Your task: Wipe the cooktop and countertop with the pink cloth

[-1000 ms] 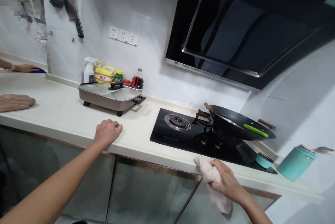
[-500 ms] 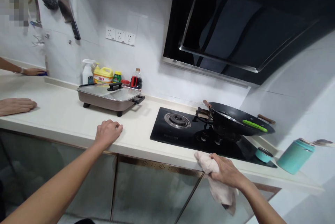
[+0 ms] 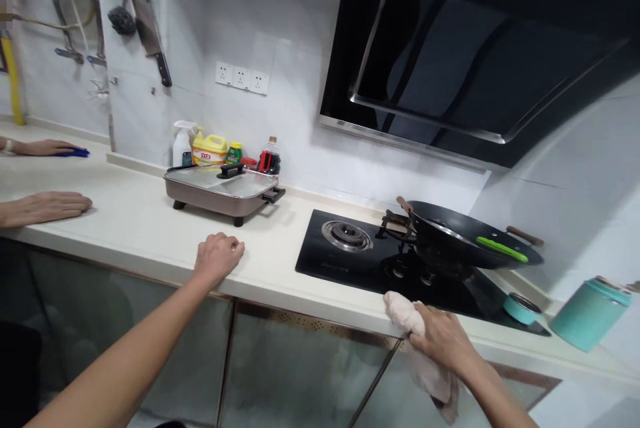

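Observation:
My left hand (image 3: 219, 260) rests on the pale countertop (image 3: 140, 215), its fingers curled in with nothing visible inside. Behind it stands a brown electric pan (image 3: 210, 199) with a glass lid. At the counter's front edge, my right hand (image 3: 443, 335) grips a whitish cloth (image 3: 404, 313); part of it hangs down in front of the cabinet. Just beyond the cloth lies the black gas stove (image 3: 360, 275). A dark wok (image 3: 450, 241) with wooden handles sits on its right burner, and a bright green handle (image 3: 501, 249) shows across the wok.
A co-worker's two hands lie on the counter at left, one on a blue cloth (image 3: 75, 152). Bottles, including a yellow detergent jug (image 3: 210, 151), stand behind the pan. A teal flask (image 3: 590, 315) and its cup (image 3: 521, 309) are at right. A range hood (image 3: 450, 61) overhangs the stove.
The view has swung a little left, so everything sits further right. My right hand and the cloth stay at the counter edge. The co-worker's far hand shows more of the blue cloth.

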Action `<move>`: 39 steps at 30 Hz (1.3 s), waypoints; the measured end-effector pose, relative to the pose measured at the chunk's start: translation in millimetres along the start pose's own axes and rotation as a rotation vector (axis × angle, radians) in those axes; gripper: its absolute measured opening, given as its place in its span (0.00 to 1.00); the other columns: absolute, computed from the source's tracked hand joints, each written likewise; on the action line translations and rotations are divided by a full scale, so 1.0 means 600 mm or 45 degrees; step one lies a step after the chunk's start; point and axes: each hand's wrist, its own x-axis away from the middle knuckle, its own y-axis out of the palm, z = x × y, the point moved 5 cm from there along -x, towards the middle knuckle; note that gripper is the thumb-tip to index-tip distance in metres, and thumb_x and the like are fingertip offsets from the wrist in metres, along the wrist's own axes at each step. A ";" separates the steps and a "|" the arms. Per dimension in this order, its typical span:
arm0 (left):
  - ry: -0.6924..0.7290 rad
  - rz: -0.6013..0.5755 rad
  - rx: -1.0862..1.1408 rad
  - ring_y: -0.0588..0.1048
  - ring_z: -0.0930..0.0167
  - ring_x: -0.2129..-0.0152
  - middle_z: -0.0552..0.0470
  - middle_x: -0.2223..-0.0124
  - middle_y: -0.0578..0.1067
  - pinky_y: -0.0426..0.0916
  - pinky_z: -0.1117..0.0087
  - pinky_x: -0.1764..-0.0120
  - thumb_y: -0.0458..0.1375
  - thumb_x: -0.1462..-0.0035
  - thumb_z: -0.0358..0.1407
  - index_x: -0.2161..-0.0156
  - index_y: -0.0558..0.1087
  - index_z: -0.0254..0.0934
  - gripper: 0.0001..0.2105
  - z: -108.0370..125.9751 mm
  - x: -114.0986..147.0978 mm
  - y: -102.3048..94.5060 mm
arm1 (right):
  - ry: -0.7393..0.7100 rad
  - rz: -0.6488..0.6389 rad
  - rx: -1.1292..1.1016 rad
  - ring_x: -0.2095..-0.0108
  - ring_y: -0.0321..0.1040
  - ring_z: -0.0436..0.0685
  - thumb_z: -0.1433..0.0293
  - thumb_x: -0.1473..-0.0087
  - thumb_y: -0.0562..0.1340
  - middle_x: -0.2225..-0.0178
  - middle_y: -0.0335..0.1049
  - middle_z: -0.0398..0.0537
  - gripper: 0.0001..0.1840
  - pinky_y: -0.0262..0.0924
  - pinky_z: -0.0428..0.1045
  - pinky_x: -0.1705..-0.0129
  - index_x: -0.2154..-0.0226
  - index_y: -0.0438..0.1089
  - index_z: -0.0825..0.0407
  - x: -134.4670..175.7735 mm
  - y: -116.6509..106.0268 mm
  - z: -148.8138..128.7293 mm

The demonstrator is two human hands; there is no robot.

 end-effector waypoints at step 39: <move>-0.013 -0.014 0.031 0.70 0.51 0.47 0.36 0.47 0.78 0.63 0.54 0.47 0.46 0.37 0.48 0.55 0.82 0.37 0.25 0.003 -0.002 0.004 | -0.212 0.312 0.095 0.57 0.63 0.68 0.58 0.47 0.67 0.60 0.73 0.59 0.18 0.53 0.58 0.52 0.60 0.67 0.52 -0.029 -0.051 -0.257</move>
